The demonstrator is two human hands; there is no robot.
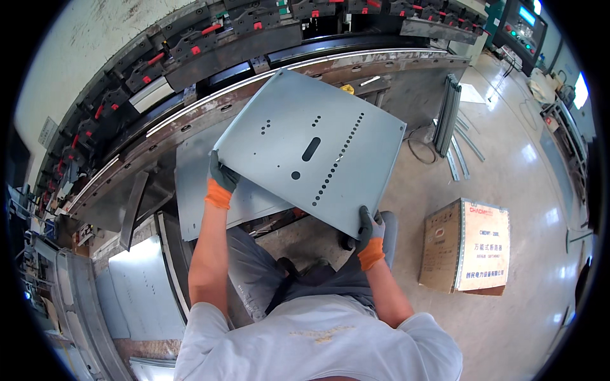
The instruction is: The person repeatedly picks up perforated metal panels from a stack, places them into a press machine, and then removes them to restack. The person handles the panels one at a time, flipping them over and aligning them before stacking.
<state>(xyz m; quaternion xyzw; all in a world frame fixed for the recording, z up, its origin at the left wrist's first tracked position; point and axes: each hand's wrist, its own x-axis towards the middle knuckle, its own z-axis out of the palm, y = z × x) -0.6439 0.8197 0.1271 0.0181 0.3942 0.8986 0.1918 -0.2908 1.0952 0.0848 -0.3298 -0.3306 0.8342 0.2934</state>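
Note:
A flat grey sheet metal panel (248, 149) is held up tilted before me, punched with a row of round holes, a slot and several smaller holes. My left hand (222, 174), in a dark glove with an orange cuff, grips its left corner. At the near right corner my right hand (370, 230), gloved the same way, is closed on the edge with the thumb on top. Beneath the held panel lies another metal sheet (200, 190), partly covered by it. The fingers under the panel are hidden.
A press brake with a long bed (184, 127) and red-handled clamps (187, 47) spans the far side. More sheets (143, 286) lie at lower left. To the right stand a cardboard box (467, 247) and a bundle of metal strips (448, 117). A control panel (524, 32) is at far right.

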